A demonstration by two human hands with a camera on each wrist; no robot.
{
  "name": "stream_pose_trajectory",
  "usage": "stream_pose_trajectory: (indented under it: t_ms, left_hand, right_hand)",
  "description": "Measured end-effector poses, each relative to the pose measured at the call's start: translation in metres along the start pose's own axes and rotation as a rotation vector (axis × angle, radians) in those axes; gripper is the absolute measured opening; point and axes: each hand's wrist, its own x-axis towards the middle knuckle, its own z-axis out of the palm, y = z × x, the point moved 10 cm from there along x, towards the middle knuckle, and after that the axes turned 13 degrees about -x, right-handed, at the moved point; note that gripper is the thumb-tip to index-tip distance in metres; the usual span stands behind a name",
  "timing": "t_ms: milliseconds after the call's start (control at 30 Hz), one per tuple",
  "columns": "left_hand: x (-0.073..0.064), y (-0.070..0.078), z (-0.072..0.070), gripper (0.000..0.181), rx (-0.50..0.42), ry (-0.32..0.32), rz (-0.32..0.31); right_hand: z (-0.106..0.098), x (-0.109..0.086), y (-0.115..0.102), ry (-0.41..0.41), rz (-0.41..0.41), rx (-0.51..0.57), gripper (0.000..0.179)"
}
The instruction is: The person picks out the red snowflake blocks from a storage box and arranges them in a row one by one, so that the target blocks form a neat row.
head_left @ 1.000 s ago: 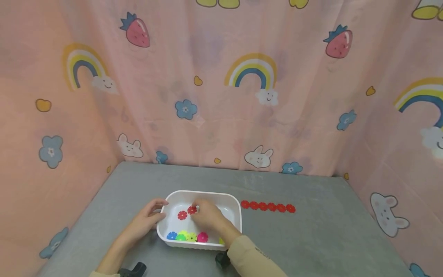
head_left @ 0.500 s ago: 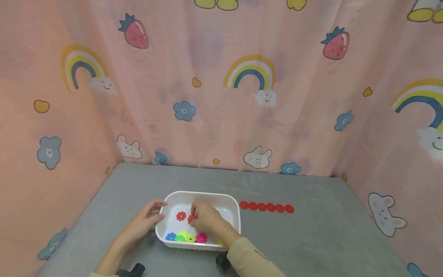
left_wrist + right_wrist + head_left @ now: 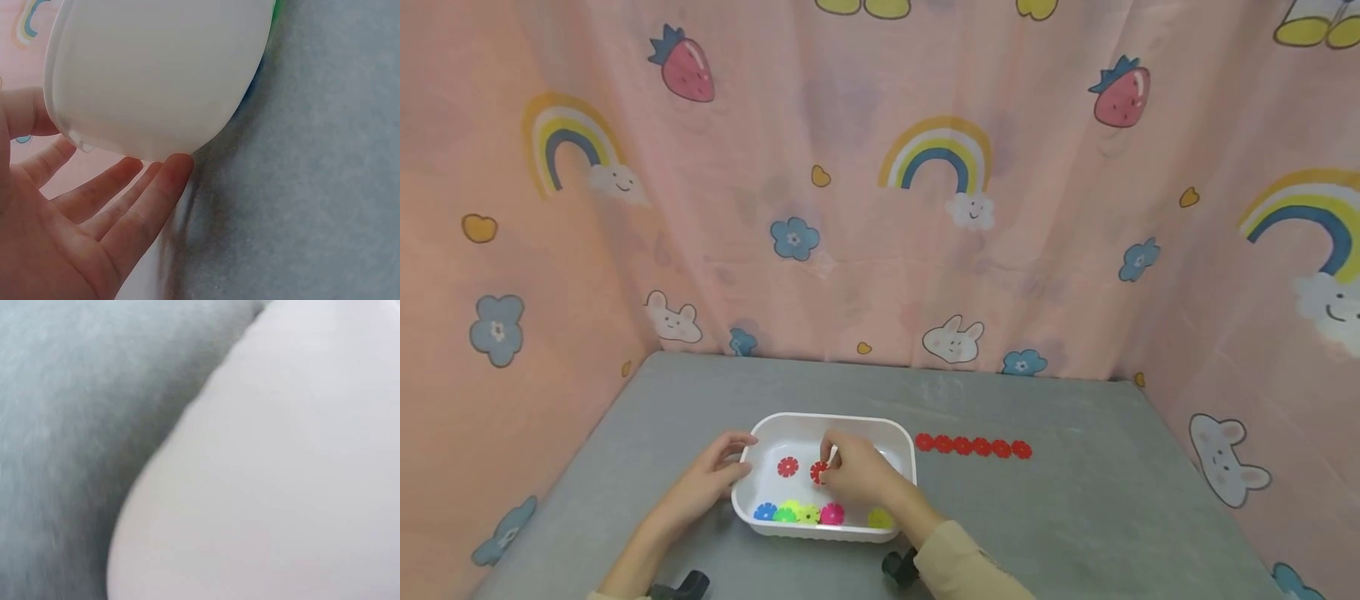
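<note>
A white plastic tray [image 3: 831, 532] stands on the grey table. My left hand [image 3: 709, 477] is at its left end, the fingertips touching the rim and outer wall. In the left wrist view, the splayed, fairly straight fingers [image 3: 134, 228] rest against the tray wall [image 3: 162, 75]. Inside the tray, my right hand [image 3: 861, 471] pinches a red flower-shaped disc [image 3: 817, 472], partly hidden by the fingertips. Another red flower-shaped disc [image 3: 787, 467] lies to its left. The right wrist view has only the tray's blurred outer wall [image 3: 269, 475] and table.
Along the tray's near side lie a blue disc [image 3: 765, 512], green and yellow discs, a pink disc [image 3: 832, 514] and yellow pieces [image 3: 880, 518] at the right. A row of several red discs [image 3: 973, 447] lies right of the tray. A patterned pink curtain [image 3: 850, 283] surrounds the table.
My right fingers have shifted slightly within the tray with the red disc, which now shows more tilted. The left hand stays at the tray's end. The whole view has drifted a little.
</note>
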Motion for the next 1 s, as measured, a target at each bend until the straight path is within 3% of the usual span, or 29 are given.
stream_pose_trajectory:
  t_ms: [533,1000]
  left_hand:
    - [0.000,0.001,0.000,0.034,0.008,0.007,0.004]
    - [0.000,0.000,-0.001,0.036,0.016,0.009,0.000]
  right_hand:
    - [-0.056,-0.030,0.017,0.070,-0.072,0.097,0.017]
    - [-0.108,-0.066,0.075,0.173,0.049,0.115,0.016]
